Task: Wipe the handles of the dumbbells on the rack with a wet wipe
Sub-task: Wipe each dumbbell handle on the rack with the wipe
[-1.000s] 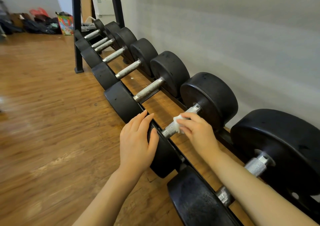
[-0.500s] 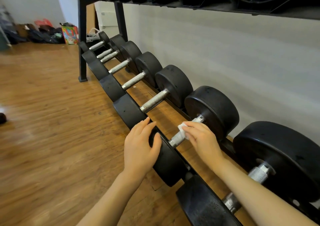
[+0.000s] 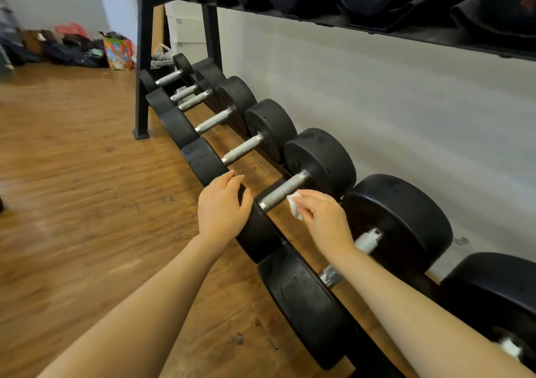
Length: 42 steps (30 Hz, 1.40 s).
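Note:
A row of black dumbbells lies on the low rack (image 3: 142, 93) along the wall. My right hand (image 3: 324, 218) pinches a small white wet wipe (image 3: 294, 207), which sits just beside the knurled steel handle (image 3: 282, 192) of one dumbbell; I cannot tell if it touches. My left hand (image 3: 222, 208) rests flat, fingers relaxed, on the front weight (image 3: 258, 238) of that same dumbbell. Behind my right wrist is the handle (image 3: 367, 241) of the neighbouring dumbbell, partly hidden by my arm.
Several smaller dumbbells (image 3: 213, 121) continue to the far left end of the rack. An upper shelf (image 3: 377, 26) with more dumbbells hangs overhead. Wooden floor (image 3: 72, 189) stretches left; bags (image 3: 117, 52) lie by the far wall.
Both hands left the dumbbell they were on and shifted one dumbbell further along the rack. The wipe came off the earlier handle. The view tilted up, showing the upper shelf.

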Tool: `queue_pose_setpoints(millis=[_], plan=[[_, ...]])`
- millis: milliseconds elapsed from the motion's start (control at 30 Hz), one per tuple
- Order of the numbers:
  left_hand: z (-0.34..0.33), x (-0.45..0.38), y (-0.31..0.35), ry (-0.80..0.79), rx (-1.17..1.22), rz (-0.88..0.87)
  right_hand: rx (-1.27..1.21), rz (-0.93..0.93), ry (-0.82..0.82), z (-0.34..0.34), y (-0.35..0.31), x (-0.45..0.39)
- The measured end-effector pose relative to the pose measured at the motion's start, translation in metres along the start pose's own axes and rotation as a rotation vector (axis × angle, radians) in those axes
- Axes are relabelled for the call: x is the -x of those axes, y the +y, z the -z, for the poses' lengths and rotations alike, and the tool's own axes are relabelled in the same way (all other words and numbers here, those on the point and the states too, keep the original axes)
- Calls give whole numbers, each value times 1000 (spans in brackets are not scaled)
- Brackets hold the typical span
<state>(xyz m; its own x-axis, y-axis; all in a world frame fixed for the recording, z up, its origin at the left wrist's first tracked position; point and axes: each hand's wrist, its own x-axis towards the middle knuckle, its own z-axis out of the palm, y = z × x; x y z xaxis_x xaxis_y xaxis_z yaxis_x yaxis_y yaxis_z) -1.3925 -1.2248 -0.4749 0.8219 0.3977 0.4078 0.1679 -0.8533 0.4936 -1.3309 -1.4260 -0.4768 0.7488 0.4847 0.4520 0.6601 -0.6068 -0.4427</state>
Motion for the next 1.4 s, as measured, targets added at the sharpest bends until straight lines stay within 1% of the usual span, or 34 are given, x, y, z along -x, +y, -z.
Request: queue_pose_setpoints(millis=[167, 267, 433, 567, 700, 833, 1033, 1133, 1267, 1400], plan=[[-12, -21, -12, -125, 41, -48, 44, -53, -66, -21, -8, -16], [-16, -21, -13, -138, 54, -61, 73, -139, -75, -28, -12, -19], [-17, -20, -16, -149, 67, -68, 115, -232, 20, -31, -21, -26], [-18, -20, -19, -108, 85, -91, 149, -294, 61, -29, -22, -31], [-18, -19, -20, -104, 98, -94, 294, -272, 61, -24, -22, -26], [-17, -18, -20, -85, 121, -92, 388, -252, 43, -17, -22, -32], [-21, -18, -19, -83, 116, -81, 496, -200, 37, -23, 2, -57], [-22, -17, -19, -77, 103, -82, 506, -218, 26, -31, 12, -68], [-24, -16, -20, -61, 90, -81, 532, -176, -23, -40, 20, -70], [-26, -16, -22, -69, 98, -73, 451, -138, 23, -49, 31, -60]])
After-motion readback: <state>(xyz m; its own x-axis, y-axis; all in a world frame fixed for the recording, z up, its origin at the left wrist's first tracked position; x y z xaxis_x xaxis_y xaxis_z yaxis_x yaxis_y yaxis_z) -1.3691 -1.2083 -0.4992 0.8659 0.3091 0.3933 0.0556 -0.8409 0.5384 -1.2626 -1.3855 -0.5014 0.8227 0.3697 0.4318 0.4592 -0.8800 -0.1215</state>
